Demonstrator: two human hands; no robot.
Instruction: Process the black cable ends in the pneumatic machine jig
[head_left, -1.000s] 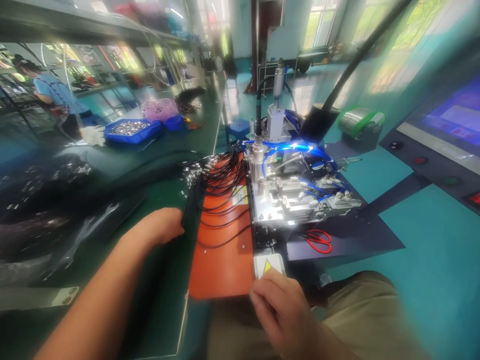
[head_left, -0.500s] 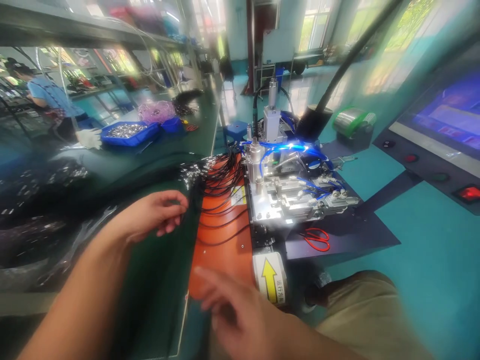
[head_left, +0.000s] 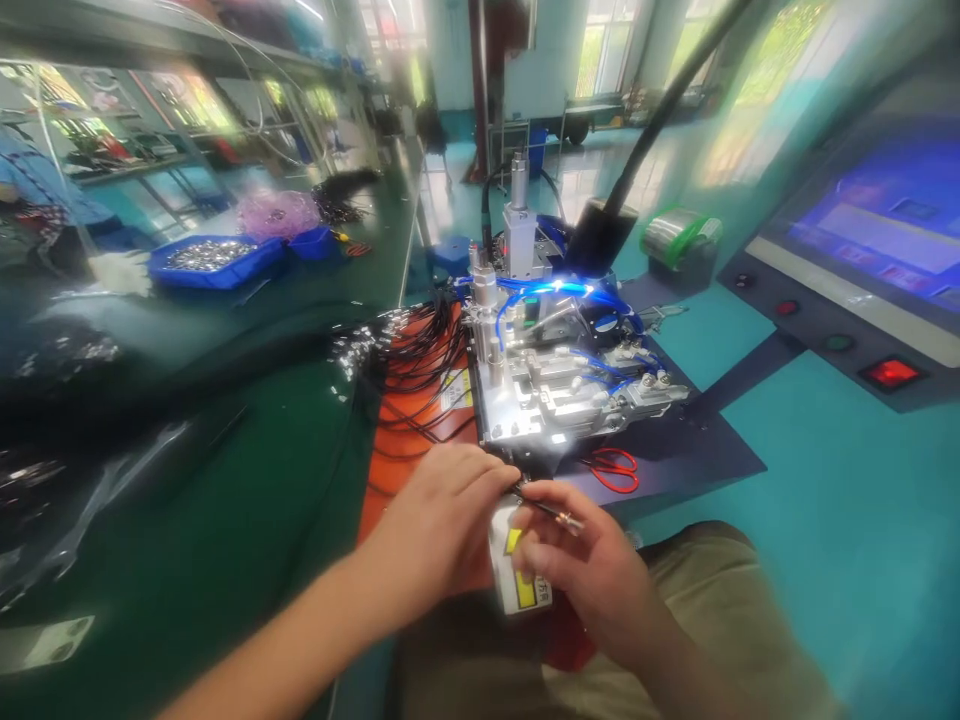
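Observation:
In front of the machine, my left hand (head_left: 450,510) is closed, its fingertips pinching a thin black cable (head_left: 541,504). My right hand (head_left: 600,570) curls around the same cable, with a bright metal terminal (head_left: 570,522) lying across its fingers. Both hands hover over a white block (head_left: 504,555) marked with a yellow arrow, partly hidden by my fingers. Left of the machine (head_left: 555,370), several black cables lie across an orange plate (head_left: 375,440), their shiny ends (head_left: 360,345) bunched on the green bench side.
Red-handled scissors (head_left: 615,470) lie at the machine's front edge. A control panel with a screen (head_left: 885,250) stands at right, and a wire spool (head_left: 679,240) sits behind. A blue tray (head_left: 217,262) of metal parts rests on the green bench (head_left: 292,470). Another person's gloved hand (head_left: 120,272) is beside it.
My two hands came together from apart, the left moving right and the right moving up. A black cable is now held between them. The view has shifted slightly right.

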